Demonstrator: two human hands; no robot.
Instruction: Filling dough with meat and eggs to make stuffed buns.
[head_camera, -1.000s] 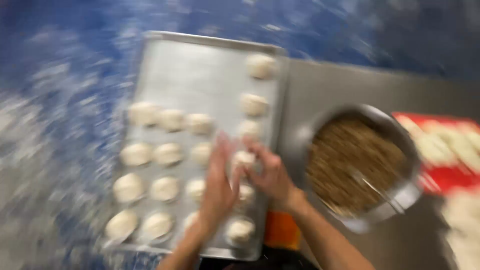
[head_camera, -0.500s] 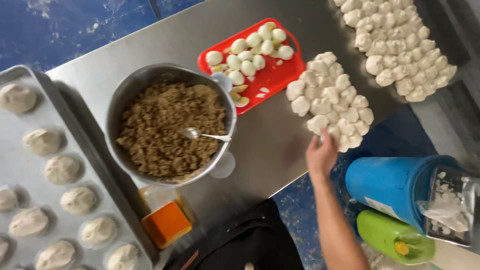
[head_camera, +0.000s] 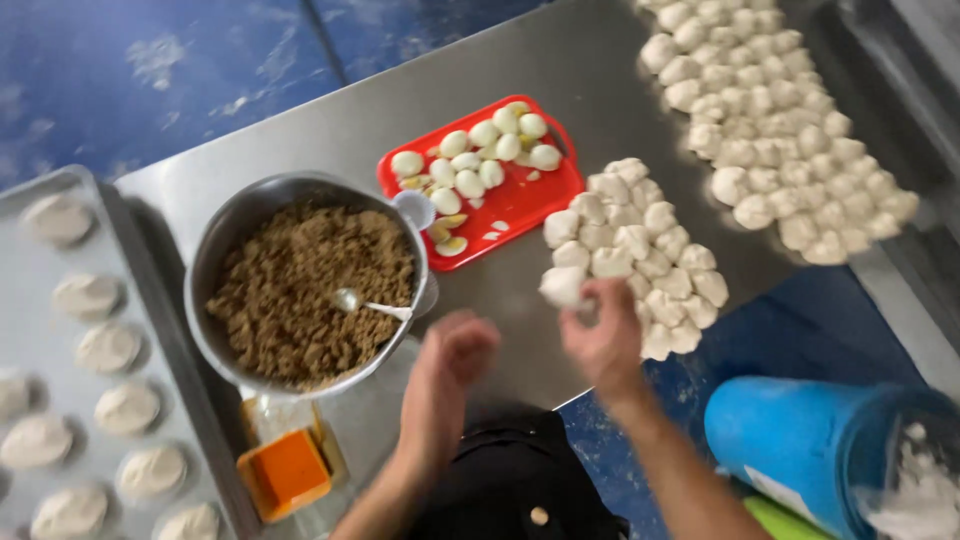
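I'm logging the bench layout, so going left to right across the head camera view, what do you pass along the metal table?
Baking tray of dough rounds → pot of brown filling → red tray of peeled eggs → near cluster of dough balls → far, larger cluster of dough balls.

Food-preparation kitchen, seen from above.
A steel worktable (head_camera: 620, 90) is carrying dough balls (head_camera: 770, 120) at 1 o'clock and a filling bowl (head_camera: 215, 250) at 9 o'clock.
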